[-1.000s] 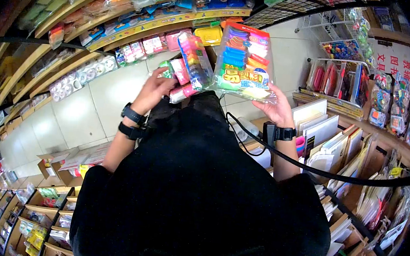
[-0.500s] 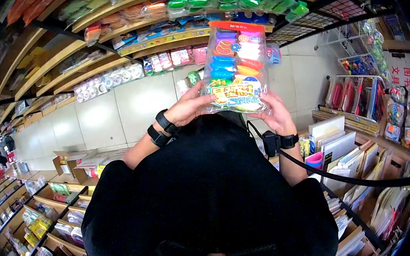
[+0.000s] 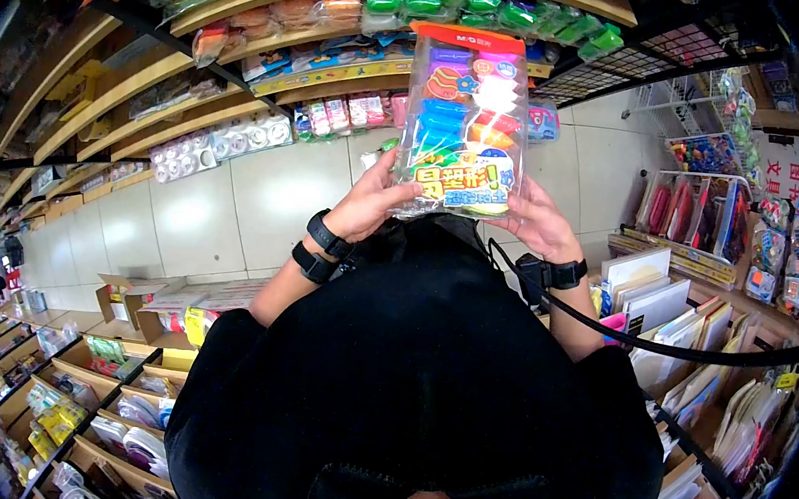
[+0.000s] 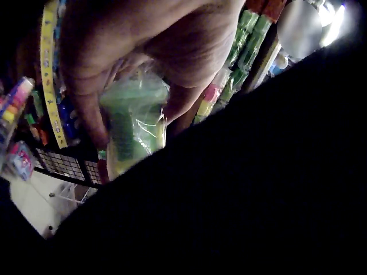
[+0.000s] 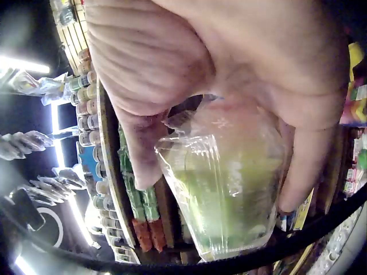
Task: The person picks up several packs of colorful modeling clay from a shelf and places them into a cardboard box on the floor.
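Note:
In the head view a clear plastic pack of modelling clay (image 3: 471, 126), with a red-orange header and rows of coloured pieces, is held upright in front of the chest, its printed face towards me. My left hand (image 3: 371, 200) grips its lower left corner, thumb on the front. On the other side my right hand (image 3: 545, 228) pinches the lower right corner. The left wrist view shows greenish clay through the pack's wrap (image 4: 135, 123) between thumb and fingers. Seen from the right wrist, the pack's clear end (image 5: 229, 189) lies between that hand's thumb and fingers.
Wooden shelves (image 3: 270, 90) with bagged goods curve along the left and far side. Pale floor tiles (image 3: 185, 207) run below them. To the right are a bin of upright papers and cards (image 3: 666, 307) and a white wire basket (image 3: 690, 217). A black cable (image 3: 690, 353) crosses from the right.
The left hand has left several small packs at the left and taken hold of the clay pack, which the right hand alone held before. The pack is now centred and upright.

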The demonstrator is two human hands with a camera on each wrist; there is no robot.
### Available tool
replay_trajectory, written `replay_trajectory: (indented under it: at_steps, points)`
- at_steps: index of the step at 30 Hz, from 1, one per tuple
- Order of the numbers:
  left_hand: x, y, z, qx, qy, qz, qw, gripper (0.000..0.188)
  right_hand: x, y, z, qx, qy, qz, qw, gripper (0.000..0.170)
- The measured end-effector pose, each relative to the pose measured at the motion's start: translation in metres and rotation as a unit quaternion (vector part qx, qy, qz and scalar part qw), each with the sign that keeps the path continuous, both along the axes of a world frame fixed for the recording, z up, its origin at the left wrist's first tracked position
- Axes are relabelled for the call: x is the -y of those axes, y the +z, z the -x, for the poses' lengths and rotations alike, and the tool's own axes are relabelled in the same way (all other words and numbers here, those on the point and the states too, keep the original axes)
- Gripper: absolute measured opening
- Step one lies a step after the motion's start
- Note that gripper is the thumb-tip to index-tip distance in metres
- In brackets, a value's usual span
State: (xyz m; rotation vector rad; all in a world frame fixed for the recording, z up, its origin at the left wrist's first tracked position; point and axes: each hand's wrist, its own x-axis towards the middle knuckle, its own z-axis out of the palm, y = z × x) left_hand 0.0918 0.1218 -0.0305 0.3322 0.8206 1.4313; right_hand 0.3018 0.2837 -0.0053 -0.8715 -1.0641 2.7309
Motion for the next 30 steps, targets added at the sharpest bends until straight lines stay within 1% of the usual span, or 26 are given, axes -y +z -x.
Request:
replay_trajectory:
  at_steps: [1,3,4,5,6,7,8,9,10,11,12,14,15,17,18,20,23,24,25,26,27,29,30]
  points:
    - [0.001,0.000,0.000,0.003,0.001,0.001,1.000,0.063,0.002,0.002,0.000,0.000,0.001,0.000,1.000,0.063]
    - [0.005,-0.003,0.001,-0.002,0.011,-0.001,1.000,0.067,0.007,0.009,0.003,-0.040,-0.002,-0.004,0.999,0.071]
    - [0.011,-0.013,-0.004,-0.004,0.010,0.010,1.000,0.066,0.007,0.002,-0.005,-0.023,0.005,-0.012,1.000,0.078]
    - [0.005,-0.022,0.001,-0.017,0.015,0.004,1.000,0.066,0.010,0.011,0.003,-0.056,-0.001,-0.010,0.998,0.084]
    - [0.004,-0.033,0.000,-0.015,0.027,0.009,0.999,0.065,0.015,0.017,0.007,-0.075,-0.037,0.013,0.996,0.089]
    - [0.003,-0.038,-0.003,-0.005,0.038,0.019,0.999,0.065,0.014,0.014,0.007,-0.066,-0.038,0.006,0.997,0.092]
    - [0.000,-0.025,0.001,0.003,0.025,-0.010,1.000,0.067,0.014,0.016,0.010,-0.060,-0.017,-0.006,0.998,0.093]
    - [0.001,-0.012,0.000,0.017,0.009,-0.030,0.999,0.070,0.014,0.011,0.010,-0.036,-0.017,-0.033,0.999,0.091]
    - [0.001,-0.007,0.001,0.024,-0.012,-0.024,0.999,0.074,0.015,0.010,0.006,-0.027,-0.022,-0.037,0.999,0.090]
    - [0.001,-0.007,0.003,0.022,-0.006,-0.025,0.999,0.074,0.016,0.009,0.005,-0.018,-0.029,-0.042,0.999,0.089]
    - [0.000,-0.008,0.003,0.003,-0.007,-0.032,0.999,0.075,0.016,0.010,0.006,-0.017,-0.024,-0.043,0.999,0.089]
    - [-0.001,-0.007,0.003,-0.039,-0.001,-0.048,0.998,0.075,0.018,0.011,0.007,-0.020,-0.033,-0.086,0.996,0.088]
    - [-0.002,-0.005,0.004,-0.037,0.000,-0.051,0.998,0.075,0.017,0.011,0.007,-0.018,-0.032,-0.089,0.995,0.088]
    - [-0.002,0.000,0.007,-0.119,0.008,-0.089,0.989,0.075,0.018,0.010,0.006,-0.027,-0.037,-0.114,0.992,0.090]
    - [-0.004,-0.001,0.008,-0.119,0.009,-0.091,0.989,0.075,0.017,0.009,0.006,-0.027,-0.036,-0.116,0.992,0.090]
    - [-0.008,-0.004,0.010,-0.171,0.016,-0.131,0.976,0.076,0.014,0.007,0.006,-0.044,-0.041,-0.152,0.987,0.092]
    - [-0.018,0.020,0.021,-0.168,0.009,-0.114,0.979,0.080,-0.002,0.007,0.014,-0.063,-0.040,-0.180,0.981,0.095]
    - [-0.029,0.003,0.024,-0.157,0.023,-0.135,0.978,0.081,-0.011,0.007,0.020,-0.065,-0.039,-0.194,0.978,0.091]
    - [-0.040,-0.010,0.027,-0.171,0.051,-0.142,0.974,0.080,-0.020,0.011,0.026,-0.064,-0.034,-0.194,0.978,0.091]
    - [-0.052,-0.014,0.031,-0.170,0.067,-0.145,0.972,0.079,-0.030,0.016,0.034,-0.050,-0.025,-0.181,0.982,0.089]
    - [-0.062,-0.015,0.036,-0.168,0.082,-0.148,0.971,0.078,-0.039,0.019,0.040,-0.036,-0.016,-0.168,0.985,0.086]
    - [-0.074,0.008,0.048,-0.139,0.063,-0.121,0.981,0.076,-0.062,0.019,0.051,-0.036,0.002,-0.175,0.984,0.083]
    - [-0.083,0.006,0.054,-0.131,0.058,-0.118,0.983,0.074,-0.073,0.020,0.058,-0.038,0.016,-0.180,0.983,0.080]
